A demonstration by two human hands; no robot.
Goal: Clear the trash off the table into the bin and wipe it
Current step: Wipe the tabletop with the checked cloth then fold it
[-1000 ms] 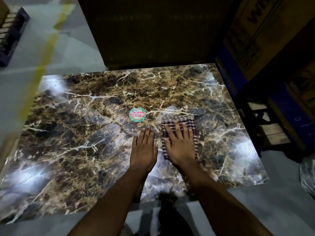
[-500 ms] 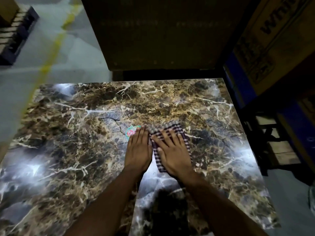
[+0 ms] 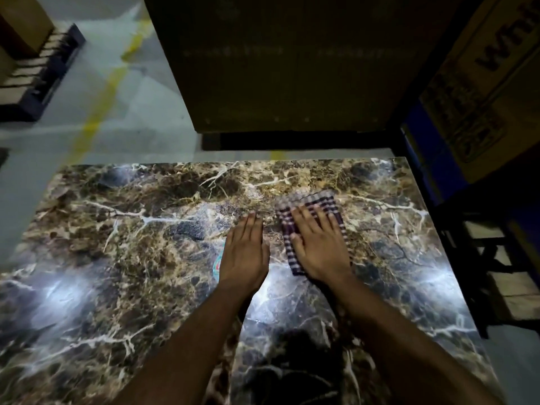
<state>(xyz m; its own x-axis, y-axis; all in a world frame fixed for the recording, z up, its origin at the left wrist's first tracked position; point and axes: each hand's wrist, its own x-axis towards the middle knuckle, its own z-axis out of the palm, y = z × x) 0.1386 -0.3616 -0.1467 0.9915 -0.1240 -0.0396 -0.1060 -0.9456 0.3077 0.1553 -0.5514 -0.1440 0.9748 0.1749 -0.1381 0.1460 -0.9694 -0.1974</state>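
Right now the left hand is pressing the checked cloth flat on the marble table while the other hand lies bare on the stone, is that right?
Not quite: the head view shows the right hand pressing the checked cloth flat on the marble table, while the left hand lies bare on the stone.

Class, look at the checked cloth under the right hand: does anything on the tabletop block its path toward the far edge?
Nothing visible does. The right hand presses the checked cloth flat, and the marble tabletop beyond it is bare.
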